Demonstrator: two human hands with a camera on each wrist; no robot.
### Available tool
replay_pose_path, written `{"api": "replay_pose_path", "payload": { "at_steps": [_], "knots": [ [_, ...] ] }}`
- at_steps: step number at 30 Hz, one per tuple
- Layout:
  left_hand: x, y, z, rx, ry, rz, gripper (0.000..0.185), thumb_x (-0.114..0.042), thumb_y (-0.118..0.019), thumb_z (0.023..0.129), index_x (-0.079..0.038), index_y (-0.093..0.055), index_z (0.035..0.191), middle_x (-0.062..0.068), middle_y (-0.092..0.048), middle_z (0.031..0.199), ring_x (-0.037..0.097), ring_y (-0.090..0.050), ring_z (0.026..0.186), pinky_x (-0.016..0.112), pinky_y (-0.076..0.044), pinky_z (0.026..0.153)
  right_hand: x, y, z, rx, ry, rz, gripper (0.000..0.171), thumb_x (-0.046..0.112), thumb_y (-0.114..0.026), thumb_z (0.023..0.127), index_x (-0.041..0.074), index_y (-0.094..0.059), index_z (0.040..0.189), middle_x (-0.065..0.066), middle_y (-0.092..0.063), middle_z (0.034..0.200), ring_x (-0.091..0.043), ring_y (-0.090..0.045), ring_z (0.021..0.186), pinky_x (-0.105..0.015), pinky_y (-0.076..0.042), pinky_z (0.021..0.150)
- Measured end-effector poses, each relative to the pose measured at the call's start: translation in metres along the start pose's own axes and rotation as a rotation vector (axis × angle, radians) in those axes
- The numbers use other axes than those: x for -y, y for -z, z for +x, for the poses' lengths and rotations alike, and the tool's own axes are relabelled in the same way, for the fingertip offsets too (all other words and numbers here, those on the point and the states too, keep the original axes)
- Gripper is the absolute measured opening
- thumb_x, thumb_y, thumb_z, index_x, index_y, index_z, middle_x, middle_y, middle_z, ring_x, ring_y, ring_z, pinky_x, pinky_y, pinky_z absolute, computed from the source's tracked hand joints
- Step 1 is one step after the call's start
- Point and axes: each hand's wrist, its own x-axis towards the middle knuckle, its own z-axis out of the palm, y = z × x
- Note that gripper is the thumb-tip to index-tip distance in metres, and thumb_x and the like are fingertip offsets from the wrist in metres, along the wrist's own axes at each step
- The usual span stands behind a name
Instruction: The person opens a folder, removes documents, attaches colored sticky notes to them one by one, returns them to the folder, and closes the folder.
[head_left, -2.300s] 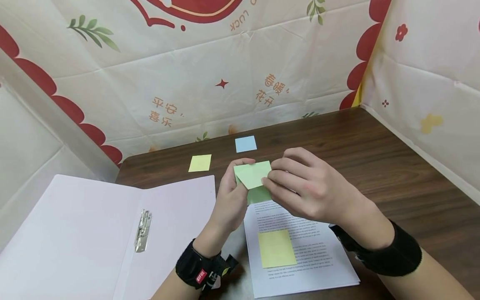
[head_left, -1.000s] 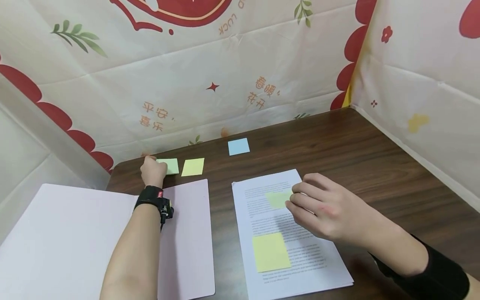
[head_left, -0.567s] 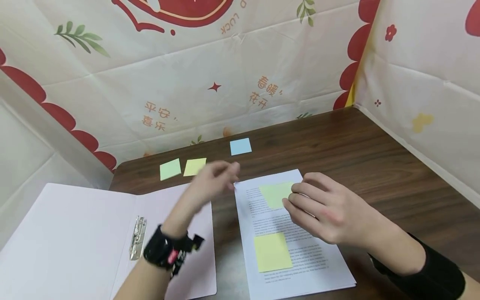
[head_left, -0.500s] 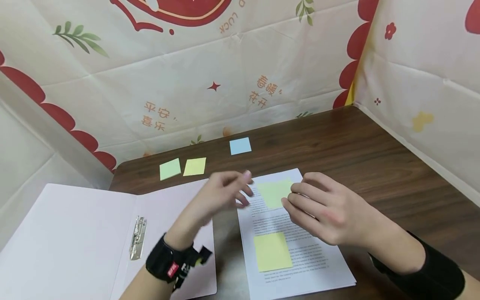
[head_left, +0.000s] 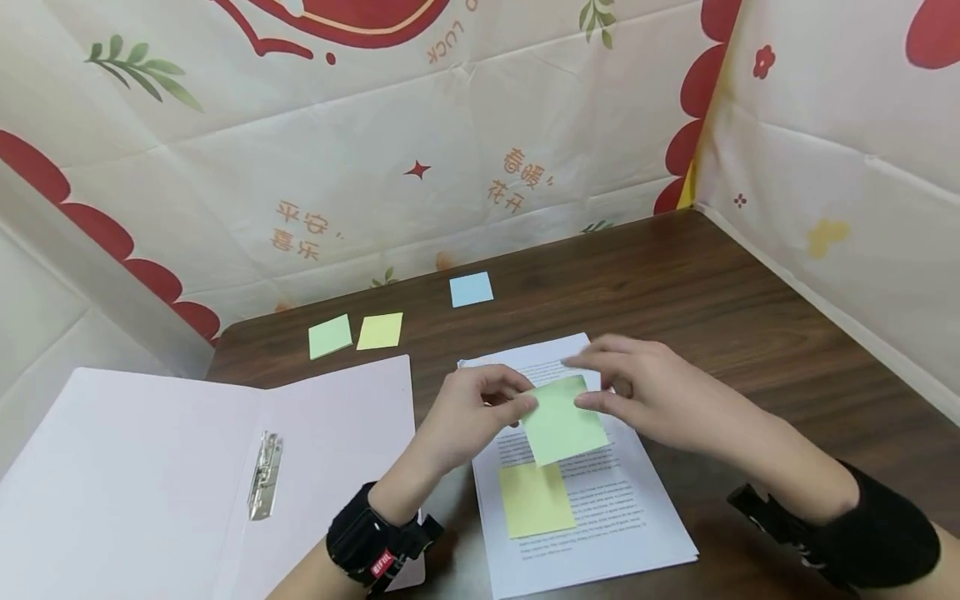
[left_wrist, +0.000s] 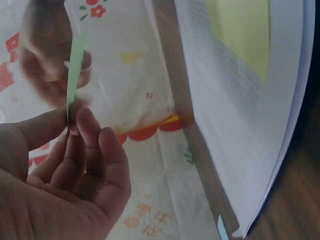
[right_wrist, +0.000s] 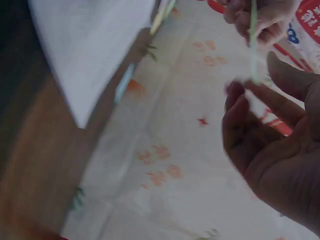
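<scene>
A single green sticky note (head_left: 566, 425) hangs above the printed sheets (head_left: 600, 562), its left upper edge pinched between thumb and fingers of my left hand (head_left: 465, 421). Seen edge-on in the left wrist view, the same sticky note (left_wrist: 76, 70) rises thin and upright from the fingertips. My right hand (head_left: 667, 400) is at the note's right side, thumb and index finger spread apart around its upper corner. In the right wrist view the right hand (right_wrist: 280, 135) has nothing gripped. A yellow sticky note (head_left: 536, 500) lies on the top sheet, just below the green one.
An open white folder (head_left: 150, 475) with a metal clip (head_left: 266, 475) lies left of the sheets. Behind it on the wooden table (head_left: 600, 275) are a green sticky pad (head_left: 330, 337), a yellow one (head_left: 380, 332) and a blue one (head_left: 472, 290). Printed cloth walls enclose the table.
The left hand set the green pad down at the back left, came back right and took the green note's left edge. The right hand, which held the note, has let go, fingers spread.
</scene>
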Motion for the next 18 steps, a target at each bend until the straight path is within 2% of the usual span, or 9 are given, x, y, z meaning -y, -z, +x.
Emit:
{"api": "replay_pose_path", "payload": {
  "at_steps": [2, 4, 7, 10, 12, 15, 18],
  "knots": [
    [0.002, -0.006, 0.002, 0.039, 0.005, 0.058, 0.013, -0.017, -0.076, 0.099, -0.015, -0.079, 0.111, -0.001, -0.081, 0.093, 0.011, -0.070, 0.082, 0.025, -0.055, 0.070, -0.012, -0.003, 0.006, 0.139, -0.089, 0.090, 0.017, 0.017, -0.079, 0.097, 0.014, -0.080, 0.113, 0.003, -0.075, 0.097, -0.006, -0.057, 0.071, -0.023, -0.048, 0.058],
    [0.006, -0.014, 0.004, 0.082, -0.010, 0.188, 0.022, -0.020, -0.075, 0.100, -0.015, -0.077, 0.121, -0.001, -0.082, 0.105, 0.012, -0.072, 0.091, 0.026, -0.057, 0.075, -0.025, -0.007, 0.012, 0.248, -0.159, 0.136, 0.004, 0.013, -0.076, 0.098, 0.015, -0.079, 0.099, 0.004, -0.070, 0.082, -0.009, -0.056, 0.067, -0.024, -0.046, 0.055],
    [0.010, -0.025, 0.006, 0.141, -0.058, 0.493, 0.040, -0.029, -0.075, 0.101, -0.016, -0.068, 0.139, 0.000, -0.076, 0.131, 0.016, -0.071, 0.118, 0.031, -0.060, 0.093, -0.042, -0.015, 0.023, 0.368, -0.252, 0.133, 0.010, 0.009, -0.073, 0.100, 0.013, -0.075, 0.091, 0.000, -0.064, 0.074, -0.011, -0.055, 0.063, -0.026, -0.045, 0.055],
    [0.014, -0.036, 0.005, 0.200, -0.102, 0.785, 0.062, -0.046, -0.076, 0.098, -0.017, -0.059, 0.150, 0.003, -0.061, 0.155, 0.022, -0.058, 0.142, 0.038, -0.055, 0.112, -0.055, -0.023, 0.031, 0.421, -0.317, 0.129, 0.013, 0.007, -0.071, 0.100, 0.010, -0.072, 0.088, -0.003, -0.061, 0.070, -0.013, -0.056, 0.061, -0.028, -0.047, 0.057],
    [0.016, -0.041, 0.003, 0.253, -0.109, 0.909, 0.076, -0.058, -0.076, 0.094, -0.019, -0.055, 0.155, 0.004, -0.053, 0.163, 0.025, -0.050, 0.151, 0.040, -0.050, 0.118, -0.059, -0.029, 0.034, 0.447, -0.344, 0.131, 0.015, 0.006, -0.070, 0.100, 0.010, -0.072, 0.086, -0.004, -0.061, 0.069, -0.013, -0.057, 0.060, -0.028, -0.047, 0.058],
    [0.019, -0.046, 0.001, 0.329, -0.105, 1.025, 0.091, -0.070, -0.075, 0.088, -0.021, -0.048, 0.160, 0.004, -0.042, 0.171, 0.026, -0.041, 0.158, 0.044, -0.044, 0.124, -0.061, -0.037, 0.037, 0.464, -0.358, 0.123, 0.016, 0.006, -0.070, 0.100, 0.010, -0.071, 0.085, -0.003, -0.061, 0.069, -0.014, -0.057, 0.060, -0.028, -0.048, 0.058],
    [0.023, -0.050, -0.001, 0.379, -0.072, 1.053, 0.098, -0.072, -0.075, 0.085, -0.023, -0.043, 0.163, 0.001, -0.036, 0.175, 0.027, -0.036, 0.161, 0.048, -0.043, 0.124, -0.060, -0.043, 0.038, 0.462, -0.353, 0.099, 0.017, 0.006, -0.070, 0.100, 0.010, -0.071, 0.084, -0.003, -0.061, 0.069, -0.014, -0.056, 0.060, -0.028, -0.046, 0.057]
  ]
}}
